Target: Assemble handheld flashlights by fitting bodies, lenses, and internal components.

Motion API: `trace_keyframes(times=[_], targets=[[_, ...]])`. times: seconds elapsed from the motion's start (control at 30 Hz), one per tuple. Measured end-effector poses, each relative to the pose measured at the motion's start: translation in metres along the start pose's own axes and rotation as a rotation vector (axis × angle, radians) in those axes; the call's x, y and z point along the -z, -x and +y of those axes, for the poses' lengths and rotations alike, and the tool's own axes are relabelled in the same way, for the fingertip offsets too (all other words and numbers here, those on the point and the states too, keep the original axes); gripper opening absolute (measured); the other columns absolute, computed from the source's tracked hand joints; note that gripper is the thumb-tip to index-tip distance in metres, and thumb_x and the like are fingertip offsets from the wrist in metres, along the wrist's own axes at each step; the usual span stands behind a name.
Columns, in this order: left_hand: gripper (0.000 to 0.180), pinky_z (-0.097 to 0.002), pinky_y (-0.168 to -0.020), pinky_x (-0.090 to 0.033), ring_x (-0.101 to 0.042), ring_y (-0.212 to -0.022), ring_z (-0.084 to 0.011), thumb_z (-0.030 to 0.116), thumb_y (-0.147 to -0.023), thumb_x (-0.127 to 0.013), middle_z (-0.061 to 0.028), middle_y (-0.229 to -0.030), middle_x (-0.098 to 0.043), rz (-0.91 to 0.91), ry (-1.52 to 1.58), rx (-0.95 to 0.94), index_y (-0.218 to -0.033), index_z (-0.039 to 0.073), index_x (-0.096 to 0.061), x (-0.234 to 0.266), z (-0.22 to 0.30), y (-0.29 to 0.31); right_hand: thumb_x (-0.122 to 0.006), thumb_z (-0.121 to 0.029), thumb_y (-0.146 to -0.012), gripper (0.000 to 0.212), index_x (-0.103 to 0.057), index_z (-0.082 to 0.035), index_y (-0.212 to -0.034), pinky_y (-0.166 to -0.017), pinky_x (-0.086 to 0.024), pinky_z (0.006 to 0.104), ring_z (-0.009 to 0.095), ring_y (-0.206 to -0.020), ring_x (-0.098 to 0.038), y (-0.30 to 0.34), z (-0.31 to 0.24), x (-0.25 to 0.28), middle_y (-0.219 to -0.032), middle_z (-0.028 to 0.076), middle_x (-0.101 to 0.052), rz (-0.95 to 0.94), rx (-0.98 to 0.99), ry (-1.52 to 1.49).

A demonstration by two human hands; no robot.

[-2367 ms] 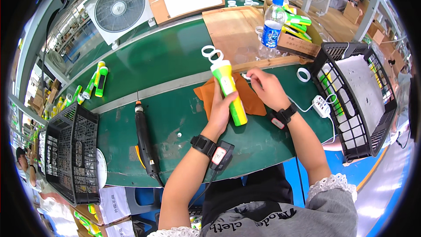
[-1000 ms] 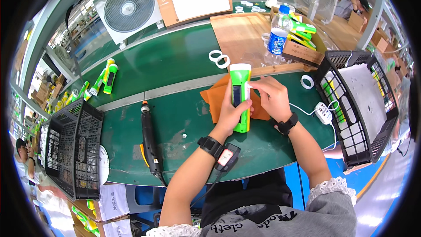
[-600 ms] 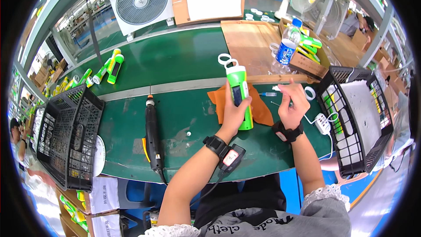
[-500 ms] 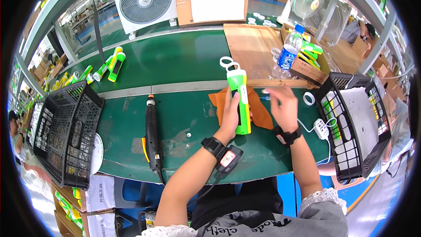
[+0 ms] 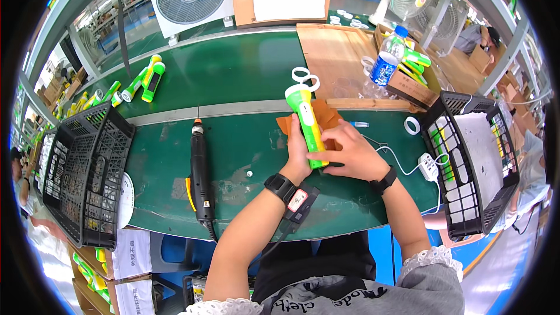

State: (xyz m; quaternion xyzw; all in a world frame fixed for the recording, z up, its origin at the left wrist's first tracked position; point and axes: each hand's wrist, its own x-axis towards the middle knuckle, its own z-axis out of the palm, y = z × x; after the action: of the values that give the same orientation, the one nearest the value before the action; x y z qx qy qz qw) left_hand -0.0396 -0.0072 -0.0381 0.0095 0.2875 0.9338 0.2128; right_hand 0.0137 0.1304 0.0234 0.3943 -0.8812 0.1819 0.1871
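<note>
A green, white and yellow flashlight (image 5: 308, 125) is tilted over the near bench, its wide head pointing away from me. My left hand (image 5: 298, 156) is wrapped round its body from the left. From the right, my right hand (image 5: 357, 154) has its fingers closed on the lower end, near the yellow-green side. Beneath and behind them lies an orange cloth (image 5: 331, 118), partly covered. Just past the flashlight's head are two white rings (image 5: 301, 74). A small clear-and-blue piece (image 5: 360, 124) rests right of the cloth.
A black electric screwdriver (image 5: 200, 169) lies to the left. Black crates stand at left (image 5: 87, 192) and right (image 5: 466, 166). A bottle (image 5: 386, 64) stands by a box of flashlights (image 5: 417, 90). More flashlights (image 5: 153, 81) lie far left. A white power strip (image 5: 429, 166) trails a cable.
My right hand has come down and left onto the flashlight's lower end. The flashlight has turned, showing its white switch side, and its head has shifted left.
</note>
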Motion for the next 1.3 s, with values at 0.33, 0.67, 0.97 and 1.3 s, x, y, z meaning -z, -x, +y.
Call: trace_keyframes(times=[0.33,0.67,0.97,1.3], targets=[[0.038,-0.0374,-0.093,-0.04,-0.047,-0.11,-0.0197,0.026,-0.094,-0.037,-0.0063,-0.122,-0.046,-0.18,-0.043,-0.129,-0.129,0.013,-0.033,-0.007,0.0,0.004,-0.072,-0.021,-0.067,0.028,-0.049,-0.006,-0.074,-0.056,-0.044,0.0328,0.026,-0.065,-0.054,0.003,0.008,-0.004,-0.074,0.009,-0.051,0.296,-0.306,-0.187],[0.052,-0.0346,-0.086,-0.045,-0.051,-0.102,-0.0159,0.019,-0.085,-0.059,-0.0048,-0.11,-0.05,-0.111,-0.066,-0.146,-0.124,0.016,-0.025,0.001,-0.004,0.002,-0.048,-0.021,-0.087,0.024,-0.049,0.0,-0.074,-0.057,-0.04,0.0402,0.035,-0.062,-0.051,0.007,0.016,0.001,-0.066,0.018,-0.051,0.182,-0.448,-0.274],[0.058,-0.0343,-0.087,-0.045,-0.052,-0.101,-0.0167,0.013,-0.084,-0.06,-0.0057,-0.113,-0.048,-0.144,-0.092,-0.124,-0.131,0.011,-0.026,-0.004,0.0,0.002,-0.051,-0.029,-0.085,0.027,-0.054,-0.003,-0.08,-0.059,-0.043,0.0406,0.035,-0.069,-0.056,0.008,0.019,0.0,-0.065,0.018,-0.057,0.046,-0.574,-0.249],[0.048,-0.0347,-0.098,-0.034,-0.048,-0.112,-0.0189,0.021,-0.074,-0.071,-0.0068,-0.121,-0.052,-0.508,-0.297,-0.261,-0.116,0.005,-0.054,0.015,-0.014,-0.001,-0.064,-0.004,-0.07,0.039,-0.05,-0.007,-0.106,-0.08,-0.049,0.0342,0.034,-0.098,-0.057,0.015,0.028,-0.009,-0.11,0.016,-0.056,0.429,-0.291,-0.45]])
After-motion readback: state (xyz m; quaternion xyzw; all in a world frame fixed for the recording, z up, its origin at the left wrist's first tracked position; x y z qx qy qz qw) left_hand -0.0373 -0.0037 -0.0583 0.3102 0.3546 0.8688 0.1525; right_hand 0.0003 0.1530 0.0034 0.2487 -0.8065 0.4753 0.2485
